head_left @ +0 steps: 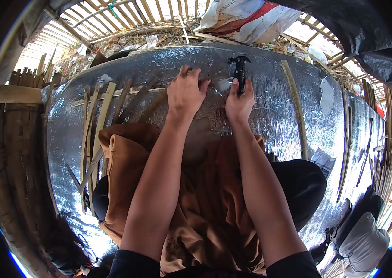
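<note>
My right hand point(241, 103) is closed round the handle of a small black hammer point(239, 72). The hammer stands out past my fingers, its head at the far end. To its left, my left hand point(184, 96) hovers over or rests on the silver foil sheet point(270, 97); I cannot tell which. Its fingers are curled under and the fingertips hidden, so whatever they hold does not show. A small pale scrap point(224, 85) lies on the foil between the two hands. Brown cloth point(200, 185) covers my lap below my forearms.
Several thin bamboo strips point(106, 99) lie on the foil at the left. A long strip point(294, 106) lies to the right of the hammer. Bundled bamboo point(15, 153) lines the left edge, and a grey bag point(366, 241) sits at the lower right. Beyond the foil is a slatted bamboo fence point(136, 11).
</note>
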Demonstrator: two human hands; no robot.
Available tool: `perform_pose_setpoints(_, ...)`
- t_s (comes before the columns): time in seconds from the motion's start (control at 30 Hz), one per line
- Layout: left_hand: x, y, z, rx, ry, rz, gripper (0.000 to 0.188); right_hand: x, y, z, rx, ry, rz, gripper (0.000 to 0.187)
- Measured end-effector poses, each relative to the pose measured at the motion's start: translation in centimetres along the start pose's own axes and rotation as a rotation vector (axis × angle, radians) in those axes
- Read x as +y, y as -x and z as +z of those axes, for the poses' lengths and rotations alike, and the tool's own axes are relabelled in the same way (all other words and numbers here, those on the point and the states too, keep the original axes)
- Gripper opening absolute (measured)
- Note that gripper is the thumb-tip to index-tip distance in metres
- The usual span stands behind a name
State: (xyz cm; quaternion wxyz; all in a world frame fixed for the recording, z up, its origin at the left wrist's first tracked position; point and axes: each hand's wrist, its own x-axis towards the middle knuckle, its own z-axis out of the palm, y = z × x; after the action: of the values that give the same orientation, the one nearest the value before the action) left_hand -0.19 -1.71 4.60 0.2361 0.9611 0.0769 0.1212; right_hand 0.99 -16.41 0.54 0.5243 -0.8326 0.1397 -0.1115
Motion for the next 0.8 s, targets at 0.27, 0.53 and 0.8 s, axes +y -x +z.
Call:
perform_pose_setpoints(0.27, 2.0, 0.3, -10.6, -0.325, -0.143, -0.043, 0.041, 4.0, -2.0, -0.1, -0.105, -0.154, 0.036, 0.033)
perform_pose_setpoints(0.53, -1.3, 15.6, -25.6, -0.182, -0.363, -0.440, 0.051, -6.9, -2.3, -9.5, -0.244, -0.126, -0.221, 0.026)
perform_pose_setpoints(0.8, -2.0, 24.8, -27.7, 0.107, -0.285, -0.348, 0.051, -10.3, 11.2, -24.8, -0.449, 0.524, -0.445, 0.030)
